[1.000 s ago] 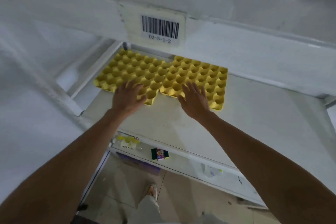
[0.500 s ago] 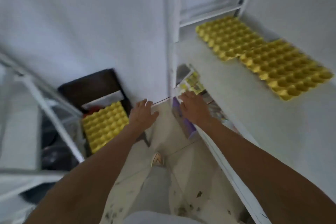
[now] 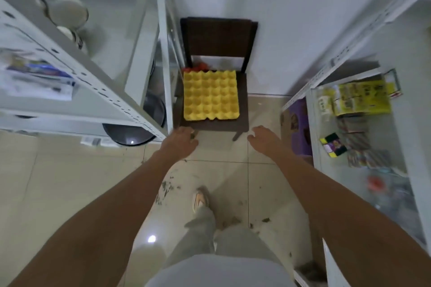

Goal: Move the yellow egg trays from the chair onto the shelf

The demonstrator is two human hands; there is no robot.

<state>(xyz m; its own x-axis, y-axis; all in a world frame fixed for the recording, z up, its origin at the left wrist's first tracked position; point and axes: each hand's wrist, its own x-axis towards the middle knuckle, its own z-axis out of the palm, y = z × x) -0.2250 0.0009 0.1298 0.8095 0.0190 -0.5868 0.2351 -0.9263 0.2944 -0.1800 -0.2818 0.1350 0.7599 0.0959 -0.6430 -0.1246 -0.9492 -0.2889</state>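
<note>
A yellow egg tray (image 3: 211, 95) lies flat on the seat of a dark brown chair (image 3: 219, 37) that stands against the white wall. Something red peeks out behind the tray. My left hand (image 3: 180, 143) hovers just short of the seat's front left corner, fingers loosely apart, holding nothing. On the other side, my right hand (image 3: 265, 138) hangs near the front right corner, also empty with fingers spread. Neither hand touches the tray. The white shelf (image 3: 319, 77) rises at the right; its upper level with the other trays is out of view.
A second white rack (image 3: 93, 81) stands at the left, holding bowls, papers and dark pans (image 3: 129, 133). The right shelf's low level carries yellow packets (image 3: 361, 98), a small sponge pack (image 3: 333, 145) and a purple box (image 3: 300, 128). Tiled floor with debris; my leg and shoe (image 3: 200, 199) below.
I turned from the shelf, where both hands lay on two trays, toward the chair. Both hands came away empty and now reach near the chair's front edge.
</note>
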